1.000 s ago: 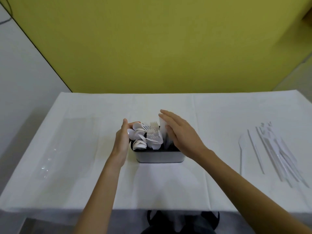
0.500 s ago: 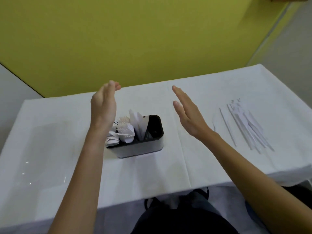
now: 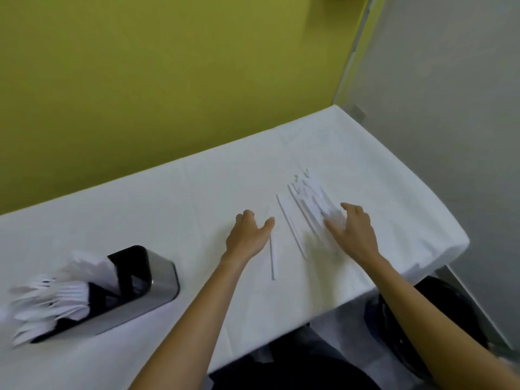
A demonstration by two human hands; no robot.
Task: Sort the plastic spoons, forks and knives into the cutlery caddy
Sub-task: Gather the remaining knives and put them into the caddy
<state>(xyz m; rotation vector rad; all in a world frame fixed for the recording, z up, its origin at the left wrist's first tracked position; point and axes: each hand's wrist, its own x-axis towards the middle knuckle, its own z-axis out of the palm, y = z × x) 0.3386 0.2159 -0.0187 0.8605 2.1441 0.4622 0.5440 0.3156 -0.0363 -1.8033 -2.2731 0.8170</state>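
The fingers [image 3: 336,229] of the right hand [image 3: 355,235] are spread on the cutlery pile [image 3: 305,202]. The left hand [image 3: 247,235] is loosely curled and empty, beside a single utensil [image 3: 272,263]. Both, earlier raised beside the cutlery caddy [image 3: 163,277], are now well apart from it.

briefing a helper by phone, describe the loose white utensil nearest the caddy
On the table's white cloth, go right from the black and steel cutlery caddy to the left hand. A thin white plastic utensil lies by its thumb. Unlike the heap of white cutlery beyond, it lies alone.
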